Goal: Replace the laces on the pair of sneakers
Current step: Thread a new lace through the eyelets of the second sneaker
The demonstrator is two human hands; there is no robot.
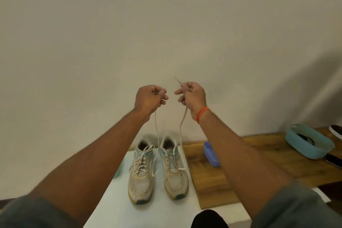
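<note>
Two worn white sneakers with teal accents stand side by side on a white surface (114, 209), toes toward me. The left sneaker (141, 174) is fully laced. The right sneaker (174, 170) has a lace only through its lowest eyelets. That lace (182, 122) runs up from the shoe in two strands. My left hand (149, 100) pinches one strand and my right hand (191, 95) pinches the other, both raised high above the shoes in front of the wall. A short lace tip sticks up from my right fist.
A wooden board (240, 172) lies to the right of the shoes. On it are a small blue container (211, 153), a light blue basket (309, 142) holding something dark, and a black brush (334, 159). A teal object (117, 172) peeks out beside my left forearm.
</note>
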